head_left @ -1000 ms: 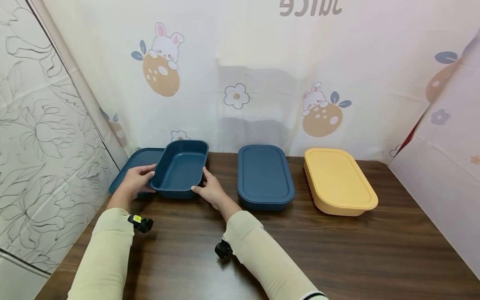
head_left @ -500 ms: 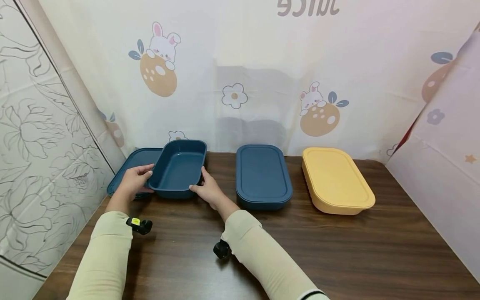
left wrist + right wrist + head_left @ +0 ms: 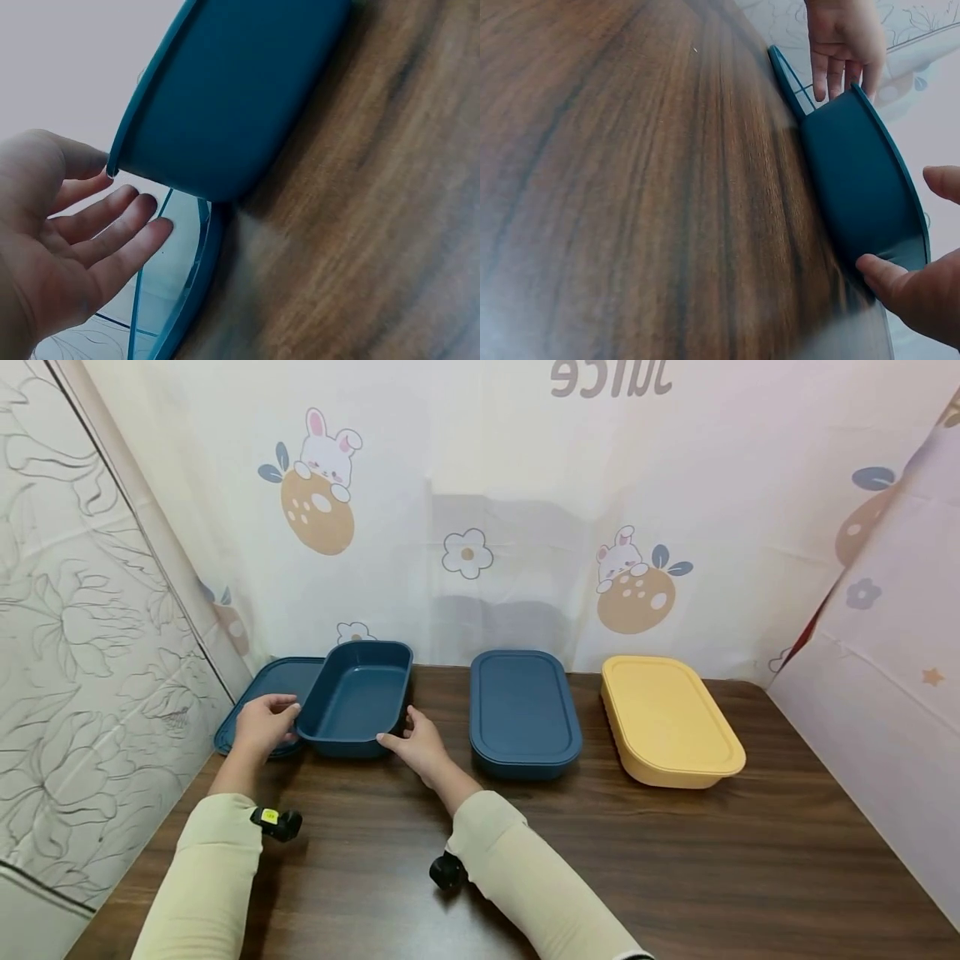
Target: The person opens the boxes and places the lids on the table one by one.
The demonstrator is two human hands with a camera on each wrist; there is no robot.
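A lidless dark blue rectangular food container (image 3: 360, 702), its inside bare, stands near the back of the table at left. Its left side overlaps a flat blue lid (image 3: 273, 681). My left hand (image 3: 262, 722) is beside the container's front left corner, over the lid; in the left wrist view its fingers (image 3: 124, 236) are spread loosely, with a fingertip right by the rim. At the front right corner is my right hand (image 3: 420, 745). In the right wrist view a finger (image 3: 881, 271) touches the container's side wall, while the thumb (image 3: 943, 182) stands apart from the rim.
A lidded blue container (image 3: 525, 710) stands to the right, and a lidded yellow one (image 3: 671, 718) farther right. A printed curtain (image 3: 517, 460) hangs along the table's back edge. A flower-patterned panel (image 3: 97, 610) borders the left side of the brown wooden table (image 3: 712, 877).
My left hand has come off the container, a little to the left. The right hand's fingers have loosened at the corner. The container stays in place.
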